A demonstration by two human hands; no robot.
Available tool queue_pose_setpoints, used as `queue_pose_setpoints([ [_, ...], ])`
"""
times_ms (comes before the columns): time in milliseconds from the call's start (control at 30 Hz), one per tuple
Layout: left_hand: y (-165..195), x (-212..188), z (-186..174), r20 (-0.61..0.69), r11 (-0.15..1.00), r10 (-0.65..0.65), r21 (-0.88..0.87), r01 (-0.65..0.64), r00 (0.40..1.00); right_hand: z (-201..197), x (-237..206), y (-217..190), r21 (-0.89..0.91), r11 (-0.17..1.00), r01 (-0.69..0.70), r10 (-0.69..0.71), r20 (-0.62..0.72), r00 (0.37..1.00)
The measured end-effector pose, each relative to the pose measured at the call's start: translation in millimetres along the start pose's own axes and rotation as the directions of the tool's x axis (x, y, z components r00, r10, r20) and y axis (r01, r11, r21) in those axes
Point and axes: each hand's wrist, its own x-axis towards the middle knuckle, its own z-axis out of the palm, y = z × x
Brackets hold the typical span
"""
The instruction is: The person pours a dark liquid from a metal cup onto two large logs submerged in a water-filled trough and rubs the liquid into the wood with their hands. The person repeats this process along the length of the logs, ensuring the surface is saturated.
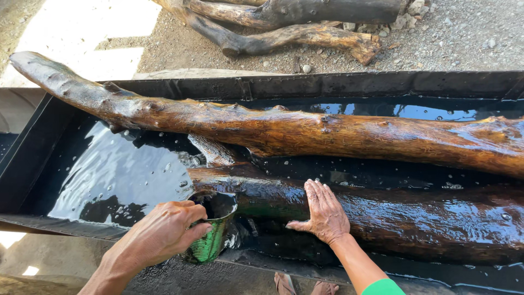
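Only one view is given, taken from a head-worn camera. It is aimed steeply down and forward over a long black trough (pixel 33 158) filled with dark liquid, seen close, within arm's reach. Both forearms enter from the bottom edge, and sandalled feet (pixel 305 285) are caught at the bottom centre. The gravel ground (pixel 458 38) beyond the trough fills the top edge. The trough is cropped at the right.

**A:** Daylight's strong here. The pale ground left of the trough (pixel 327 84) is totally blown out, and the dark liquid (pixel 125 180) inside it mirrors the sky.

**B:** Yeah, wet shine on the upper log (pixel 305 131) lying across the trough. Sharp overall, slightly stretched toward the corners.
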Motion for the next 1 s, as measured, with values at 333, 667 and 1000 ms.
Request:
queue_pose_setpoints([
  [333,21.1,20.9,17.5,0.048,0.988,0.153,0.000,-0.153,0.987,0.8,-0.6,0.2,-0.015,1.000,-0.004,0.005,0.022,1.000],
  [667,48.7,43.9,30.6,0.077,0.969,0.241,-0.068,-0.236,0.967,-2.5,-0.7,2.3,0.006,1.000,0.019,-0.019,-0.014,1.000],
  [1000,69.7,54.7,28.0,0.139,0.970,0.241,-0.029,-0.240,0.960,-6.1,-1.6,1.4,-0.003,1.000,0.012,-0.012,0.007,1.000],
])
